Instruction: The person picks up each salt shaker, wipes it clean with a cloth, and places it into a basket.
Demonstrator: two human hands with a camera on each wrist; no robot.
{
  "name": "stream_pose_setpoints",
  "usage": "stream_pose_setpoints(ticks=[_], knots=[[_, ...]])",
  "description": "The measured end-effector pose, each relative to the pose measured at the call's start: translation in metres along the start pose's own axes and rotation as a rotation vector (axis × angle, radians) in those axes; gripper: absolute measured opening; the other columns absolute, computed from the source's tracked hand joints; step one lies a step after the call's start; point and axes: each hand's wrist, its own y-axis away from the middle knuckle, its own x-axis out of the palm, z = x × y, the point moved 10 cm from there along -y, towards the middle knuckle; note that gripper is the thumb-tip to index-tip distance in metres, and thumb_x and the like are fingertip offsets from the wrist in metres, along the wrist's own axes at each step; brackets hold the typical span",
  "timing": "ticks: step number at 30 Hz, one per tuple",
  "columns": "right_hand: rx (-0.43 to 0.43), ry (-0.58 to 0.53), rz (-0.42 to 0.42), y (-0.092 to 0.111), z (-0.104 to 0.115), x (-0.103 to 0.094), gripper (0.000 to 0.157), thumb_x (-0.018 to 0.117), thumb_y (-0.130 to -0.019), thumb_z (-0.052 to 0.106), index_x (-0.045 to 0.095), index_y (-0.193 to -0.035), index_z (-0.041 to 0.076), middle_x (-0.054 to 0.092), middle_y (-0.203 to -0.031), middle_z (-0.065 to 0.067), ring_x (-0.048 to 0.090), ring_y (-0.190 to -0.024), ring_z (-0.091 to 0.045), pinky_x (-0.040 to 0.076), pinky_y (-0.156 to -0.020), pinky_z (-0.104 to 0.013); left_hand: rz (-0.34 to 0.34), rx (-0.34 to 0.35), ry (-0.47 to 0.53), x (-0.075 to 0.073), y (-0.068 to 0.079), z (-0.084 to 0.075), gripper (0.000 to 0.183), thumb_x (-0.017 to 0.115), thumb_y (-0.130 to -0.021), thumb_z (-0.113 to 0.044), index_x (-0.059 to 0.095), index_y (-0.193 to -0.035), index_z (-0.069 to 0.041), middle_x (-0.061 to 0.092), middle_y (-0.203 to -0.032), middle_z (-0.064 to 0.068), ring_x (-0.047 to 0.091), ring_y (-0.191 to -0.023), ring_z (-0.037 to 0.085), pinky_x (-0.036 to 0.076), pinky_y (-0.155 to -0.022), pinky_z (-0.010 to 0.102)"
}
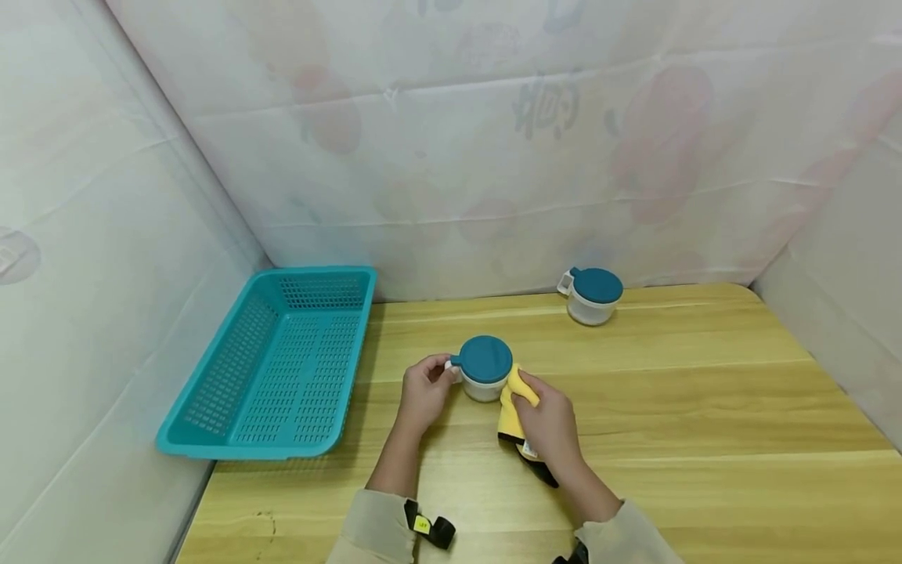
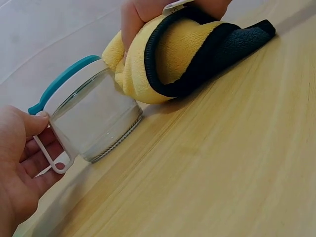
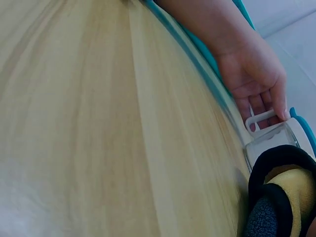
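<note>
A clear glass jar with a teal lid and a white side handle stands on the wooden table. My left hand pinches that handle between thumb and fingers, on the jar's left. Bunched in my right hand is a yellow cloth with a black edge and a dark reverse side. Its folded front meets the jar's right side in the left wrist view. In the right wrist view the cloth covers part of the jar, and most of my right hand is out of frame.
At the table's back, right of centre, stands a second lidded jar with its handle to the left. A teal perforated basket sits on the left side. Printed fabric walls enclose the table behind and at both sides.
</note>
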Motion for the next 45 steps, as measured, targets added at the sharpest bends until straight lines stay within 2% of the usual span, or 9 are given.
stream_pose_setpoints(ticks=[4, 6, 9, 11, 13, 16, 25, 35, 45], knots=[[-0.011, 0.012, -0.004, 0.002, 0.002, 0.001, 0.041, 0.066, -0.092, 0.012, 0.063, -0.132, 0.009, 0.061, -0.133, -0.015, 0.035, -0.037, -0.011, 0.039, -0.038, -0.023, 0.002, 0.009, -0.007, 0.000, -0.001, -0.002, 0.022, 0.068, -0.093, -0.009, 0.070, -0.112, 0.001, 0.070, -0.112, 0.013, 0.065, -0.103, 0.021, 0.057, -0.083, 0.026], [-0.021, 0.027, -0.010, 0.004, 0.004, 0.001, 0.041, 0.067, -0.092, 0.012, 0.063, -0.132, 0.009, 0.061, -0.134, -0.015, 0.044, -0.043, -0.013, 0.042, -0.041, -0.024, 0.001, 0.014, -0.008, 0.000, -0.001, -0.002, 0.021, 0.068, -0.093, -0.009, 0.070, -0.112, 0.001, 0.071, -0.111, 0.013, 0.065, -0.102, 0.022, 0.057, -0.083, 0.026], [-0.054, 0.065, -0.025, 0.006, 0.008, 0.002, 0.041, 0.068, -0.091, 0.013, 0.064, -0.131, 0.008, 0.062, -0.132, -0.014, 0.066, -0.071, -0.019, 0.054, -0.056, -0.028, -0.005, 0.021, -0.012, 0.000, -0.001, -0.002, 0.021, 0.069, -0.092, -0.009, 0.071, -0.110, 0.001, 0.071, -0.110, 0.013, 0.066, -0.101, 0.022, 0.058, -0.082, 0.026], [-0.082, 0.080, -0.038, 0.008, 0.011, 0.002, 0.040, 0.069, -0.090, 0.013, 0.065, -0.130, 0.008, 0.064, -0.130, -0.014, 0.069, -0.095, -0.024, 0.059, -0.068, -0.034, -0.005, 0.023, -0.014, -0.001, -0.001, -0.002, 0.021, 0.069, -0.092, -0.009, 0.071, -0.110, 0.001, 0.071, -0.110, 0.014, 0.066, -0.100, 0.023, 0.058, -0.082, 0.026], [-0.115, 0.101, -0.053, 0.010, 0.015, 0.002, 0.040, 0.070, -0.089, 0.012, 0.066, -0.128, 0.007, 0.065, -0.128, -0.014, 0.066, -0.109, -0.027, 0.059, -0.078, -0.039, -0.008, 0.021, -0.016, -0.002, -0.001, -0.002, 0.020, 0.069, -0.092, -0.010, 0.071, -0.110, 0.000, 0.071, -0.110, 0.013, 0.066, -0.100, 0.022, 0.058, -0.082, 0.026], [-0.154, 0.120, -0.061, 0.012, 0.019, 0.005, 0.039, 0.070, -0.088, 0.011, 0.067, -0.126, 0.007, 0.067, -0.124, -0.014, 0.067, -0.106, -0.029, 0.059, -0.077, -0.043, -0.013, 0.021, -0.025, -0.004, -0.001, -0.001, 0.020, 0.069, -0.093, -0.010, 0.071, -0.110, -0.001, 0.071, -0.109, 0.012, 0.065, -0.100, 0.022, 0.057, -0.081, 0.025], [-0.228, 0.171, -0.071, 0.017, 0.026, 0.009, 0.038, 0.072, -0.084, 0.007, 0.070, -0.122, 0.007, 0.071, -0.116, -0.013, 0.070, -0.092, -0.025, 0.058, -0.070, -0.040, -0.018, 0.019, -0.021, -0.006, -0.003, -0.002, 0.019, 0.070, -0.091, -0.008, 0.071, -0.109, 0.000, 0.071, -0.106, 0.011, 0.064, -0.096, 0.020, 0.057, -0.079, 0.023], [-0.268, 0.229, -0.031, 0.024, 0.035, 0.017, 0.039, 0.073, -0.083, 0.005, 0.070, -0.122, 0.007, 0.072, -0.113, -0.013, 0.069, -0.094, -0.027, 0.058, -0.075, -0.043, -0.021, 0.031, -0.024, -0.007, -0.004, 0.001, 0.018, 0.070, -0.091, -0.008, 0.071, -0.108, -0.002, 0.070, -0.104, 0.011, 0.064, -0.094, 0.019, 0.057, -0.077, 0.023], [-0.279, 0.238, -0.041, 0.028, 0.037, 0.024, 0.040, 0.074, -0.082, 0.005, 0.070, -0.122, 0.009, 0.072, -0.107, -0.010, 0.068, -0.085, -0.022, 0.058, -0.071, -0.040, -0.010, 0.030, 0.004, -0.004, 0.001, -0.002, 0.017, 0.070, -0.092, -0.009, 0.071, -0.106, 0.000, 0.070, -0.102, 0.012, 0.065, -0.091, 0.019, 0.058, -0.076, 0.025]])
